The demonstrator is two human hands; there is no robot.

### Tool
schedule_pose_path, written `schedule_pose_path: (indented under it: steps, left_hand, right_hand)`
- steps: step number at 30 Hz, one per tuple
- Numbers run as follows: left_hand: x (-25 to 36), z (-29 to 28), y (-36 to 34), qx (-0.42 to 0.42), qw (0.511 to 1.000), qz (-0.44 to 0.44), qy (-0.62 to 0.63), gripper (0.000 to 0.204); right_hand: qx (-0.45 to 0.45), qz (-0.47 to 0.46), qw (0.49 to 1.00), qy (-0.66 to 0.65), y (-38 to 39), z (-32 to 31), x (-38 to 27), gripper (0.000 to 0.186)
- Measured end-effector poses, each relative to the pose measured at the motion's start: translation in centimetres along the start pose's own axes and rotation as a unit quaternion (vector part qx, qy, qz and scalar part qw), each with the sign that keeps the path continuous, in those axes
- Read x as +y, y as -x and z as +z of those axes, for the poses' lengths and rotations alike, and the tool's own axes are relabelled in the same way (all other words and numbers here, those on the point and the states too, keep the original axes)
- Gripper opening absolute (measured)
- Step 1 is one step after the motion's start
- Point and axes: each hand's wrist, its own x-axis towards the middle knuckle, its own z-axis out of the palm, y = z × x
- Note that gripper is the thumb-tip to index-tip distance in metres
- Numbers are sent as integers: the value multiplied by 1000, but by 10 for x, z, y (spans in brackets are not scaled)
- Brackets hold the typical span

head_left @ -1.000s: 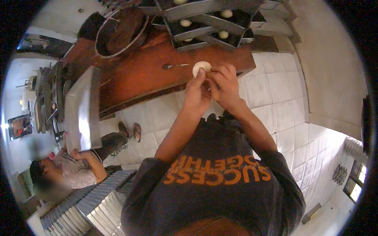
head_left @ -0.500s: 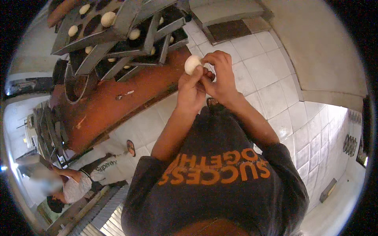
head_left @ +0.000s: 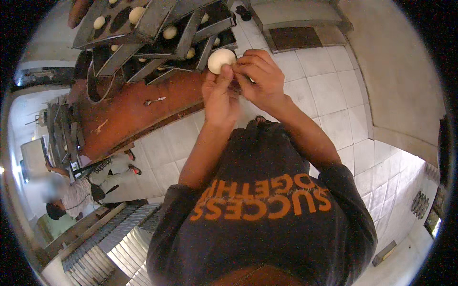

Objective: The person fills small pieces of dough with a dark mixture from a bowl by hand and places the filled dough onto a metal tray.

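A round, pale dough ball (head_left: pixel 221 60) is held up in front of me. My left hand (head_left: pixel 219 97) is closed on it from below, the thumb pressed against its near side. On the right edge of the ball, my right hand (head_left: pixel 261 76) has its fingers curled in a pinch; the exact contact is partly hidden by the fingers. Behind and left of my hands, stacked dark metal trays (head_left: pixel 106 42) stand crosswise over one another, with similar dough balls (head_left: pixel 137 15) spaced out in them.
Under the trays runs a reddish-brown table (head_left: pixel 176 97) with a small metal utensil (head_left: pixel 155 101) lying on it. Another person (head_left: pixel 78 193) is at the far left beside more stacked trays. Slatted metal pans (head_left: pixel 95 260) fill the lower left. White floor tiles (head_left: pixel 329 95) lie to the right.
My hands and the dough ball have moved up and slightly left, and more of the ball shows. The trays and table appear higher in the view. The other person has shifted posture.
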Motion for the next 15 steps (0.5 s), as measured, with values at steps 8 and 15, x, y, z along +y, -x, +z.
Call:
schedule_pose_path:
  steps: [8, 15]
  left_hand:
    - [30, 1, -7, -86, 893, 105, -429, 29]
    - [40, 40, -9, -291, 587, 426, -624, 24]
  right_hand:
    - [-14, 179, 980, -81, -13, -41, -13, 19]
    - [73, 461, 728, -502, -6, -58, -12, 22]
